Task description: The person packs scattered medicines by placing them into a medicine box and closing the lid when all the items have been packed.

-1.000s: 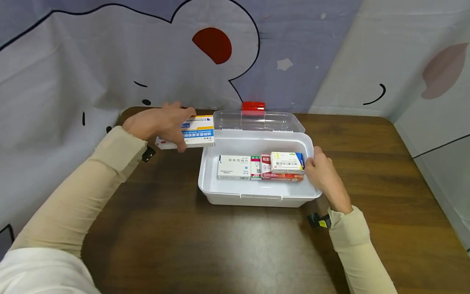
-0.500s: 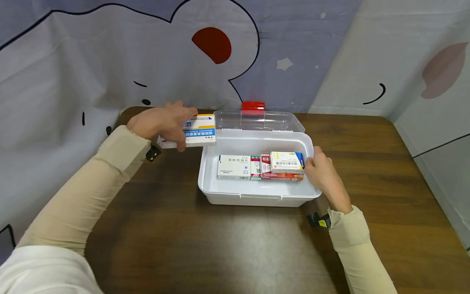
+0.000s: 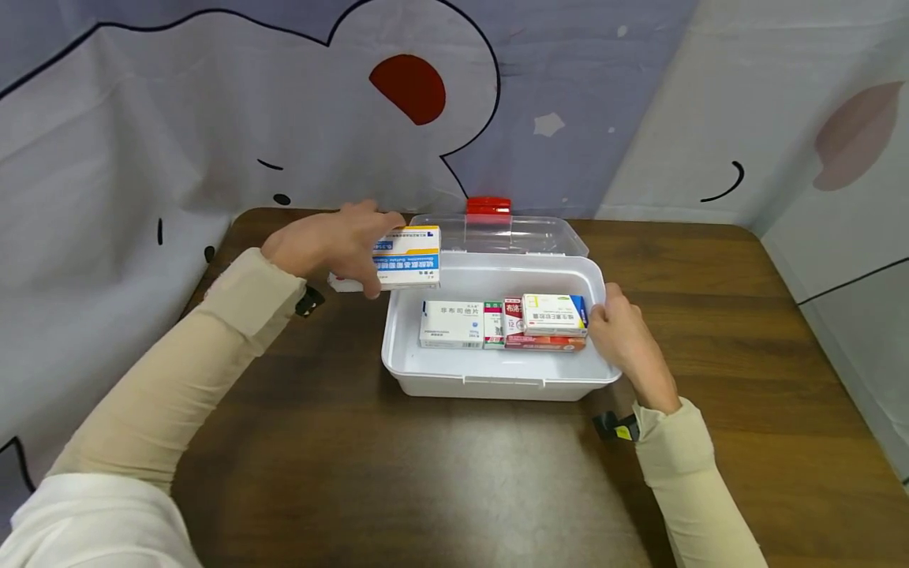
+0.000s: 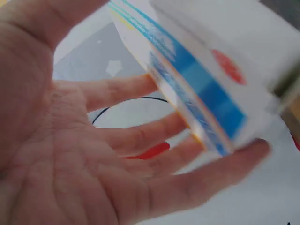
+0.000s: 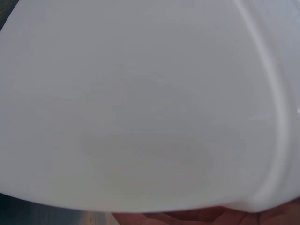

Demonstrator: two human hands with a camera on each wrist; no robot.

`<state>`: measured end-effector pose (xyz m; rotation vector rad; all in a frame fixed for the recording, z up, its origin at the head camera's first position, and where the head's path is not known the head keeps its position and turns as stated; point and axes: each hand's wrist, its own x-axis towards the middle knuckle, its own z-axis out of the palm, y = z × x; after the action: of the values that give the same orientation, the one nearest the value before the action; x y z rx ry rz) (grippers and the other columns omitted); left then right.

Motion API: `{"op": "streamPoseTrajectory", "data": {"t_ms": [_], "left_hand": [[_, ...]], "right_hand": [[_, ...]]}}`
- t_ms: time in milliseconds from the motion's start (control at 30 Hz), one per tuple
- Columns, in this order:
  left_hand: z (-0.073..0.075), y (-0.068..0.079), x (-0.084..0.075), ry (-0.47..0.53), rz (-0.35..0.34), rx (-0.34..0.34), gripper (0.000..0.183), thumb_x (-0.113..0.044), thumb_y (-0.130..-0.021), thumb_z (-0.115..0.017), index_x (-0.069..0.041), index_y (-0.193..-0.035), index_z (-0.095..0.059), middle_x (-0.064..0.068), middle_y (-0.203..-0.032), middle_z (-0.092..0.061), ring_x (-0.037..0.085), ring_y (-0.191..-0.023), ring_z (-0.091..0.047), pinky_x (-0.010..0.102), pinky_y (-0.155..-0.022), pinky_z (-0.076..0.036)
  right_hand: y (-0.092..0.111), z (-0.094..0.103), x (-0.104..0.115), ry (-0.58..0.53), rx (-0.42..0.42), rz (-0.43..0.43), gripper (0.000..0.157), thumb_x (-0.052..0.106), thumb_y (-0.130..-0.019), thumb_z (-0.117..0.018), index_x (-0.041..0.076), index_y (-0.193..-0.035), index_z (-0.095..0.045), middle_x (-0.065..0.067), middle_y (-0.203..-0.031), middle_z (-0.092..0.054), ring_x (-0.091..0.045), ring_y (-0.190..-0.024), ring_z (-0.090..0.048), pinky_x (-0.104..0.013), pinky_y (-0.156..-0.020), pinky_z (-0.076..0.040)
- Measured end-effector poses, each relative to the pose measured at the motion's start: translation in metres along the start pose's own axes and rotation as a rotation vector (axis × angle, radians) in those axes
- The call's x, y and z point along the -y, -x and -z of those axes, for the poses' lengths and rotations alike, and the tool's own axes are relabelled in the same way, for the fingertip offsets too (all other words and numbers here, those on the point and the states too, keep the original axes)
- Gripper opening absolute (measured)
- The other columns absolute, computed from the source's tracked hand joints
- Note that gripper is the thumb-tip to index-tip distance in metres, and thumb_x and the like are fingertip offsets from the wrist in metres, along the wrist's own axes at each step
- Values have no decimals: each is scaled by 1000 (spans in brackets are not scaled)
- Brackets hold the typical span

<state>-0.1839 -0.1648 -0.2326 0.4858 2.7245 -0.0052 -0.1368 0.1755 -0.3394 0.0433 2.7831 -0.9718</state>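
Note:
My left hand (image 3: pixel 334 244) grips a white medicine box (image 3: pixel 408 264) with blue and orange bands, held at the back left rim of a white plastic storage box (image 3: pixel 433 384). In the left wrist view the medicine box (image 4: pixel 201 79) looks blurred and tilted between thumb side and fingers. On the right, my right hand (image 3: pixel 628 339) holds the storage box's right rim. The right wrist view is filled by its white wall (image 5: pixel 140 103), with part of the hand (image 5: pixel 187 218) along the bottom. Inside lie a white medicine box (image 3: pixel 451 323) and a smaller white-and-yellow one (image 3: pixel 552 313).
A clear lid (image 3: pixel 540 235) with a red latch (image 3: pixel 488 206) stands open behind the storage box. Narrow green-and-pink (image 3: pixel 493 325) and red (image 3: pixel 514 315) medicine boxes sit mid-row inside. The brown wooden table (image 3: pixel 454 481) meets a patterned curtain (image 3: pixel 284 102) at the back.
My left hand has moved to the right with the blue-banded medicine box, whose right end now overlaps the storage box's back left corner. My right hand has stayed on the rim.

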Motion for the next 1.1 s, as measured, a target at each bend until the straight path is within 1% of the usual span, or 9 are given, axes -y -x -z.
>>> {"op": "streamPoseTrajectory", "data": {"t_ms": [133, 333, 467, 600, 800, 967, 1100], "left_hand": [[-1, -3, -2, 21, -36, -20, 99, -30, -59, -82, -16, -142, -30, 14, -125, -40, 31, -107, -38, 48, -87, -40], [-3, -9, -12, 52, -52, 5, 96, -28, -60, -83, -21, -141, -32, 12, -125, -40, 27, -107, -38, 45, -87, -43], [-3, -12, -21, 34, -68, 21, 93, -27, -61, -82, -22, -140, -33, 10, -125, -40, 26, -107, -40, 44, -86, -43], [-2, -15, -28, 17, -77, 29, 92, -27, -61, -82, -22, -140, -34, 10, -128, -40, 27, -109, -38, 46, -87, -42], [-5, -18, -34, 37, -70, 51, 92, -30, -62, -81, -23, -140, -33, 10, -130, -38, 26, -110, -37, 45, -88, -43], [-7, -21, -38, 49, -81, 37, 94, -34, -62, -82, -22, -141, -33, 9, -128, -39, 26, -109, -39, 44, -89, -43], [-9, -24, -41, 40, -79, 29, 95, -36, -62, -81, -22, -141, -32, 10, -130, -39, 27, -110, -38, 47, -91, -42]], "right_hand": [[0, 0, 1, -3, 3, 0, 45, 13, -96, -29, -9, -134, -23, -33, -122, -45, -41, -97, -54, -55, -78, -47], [1, 1, 1, 9, -4, 4, 45, 13, -97, -29, -10, -134, -22, -34, -121, -44, -42, -98, -54, -55, -77, -47], [2, 1, 1, 8, -3, 3, 46, 13, -97, -29, -10, -135, -22, -34, -122, -44, -42, -99, -54, -56, -77, -47], [2, 1, 0, 7, -4, 1, 46, 13, -97, -30, -10, -135, -22, -34, -122, -44, -42, -98, -55, -55, -76, -47], [3, 2, 0, 8, -1, -5, 46, 13, -97, -30, -10, -135, -21, -34, -123, -43, -43, -99, -54, -55, -77, -47], [3, 2, 0, 5, 4, -7, 46, 14, -97, -29, -10, -135, -21, -34, -124, -42, -42, -100, -54, -55, -77, -47], [3, 2, 0, 8, 1, 2, 47, 14, -96, -29, -10, -135, -20, -35, -124, -42, -42, -99, -54, -55, -78, -47]]}}
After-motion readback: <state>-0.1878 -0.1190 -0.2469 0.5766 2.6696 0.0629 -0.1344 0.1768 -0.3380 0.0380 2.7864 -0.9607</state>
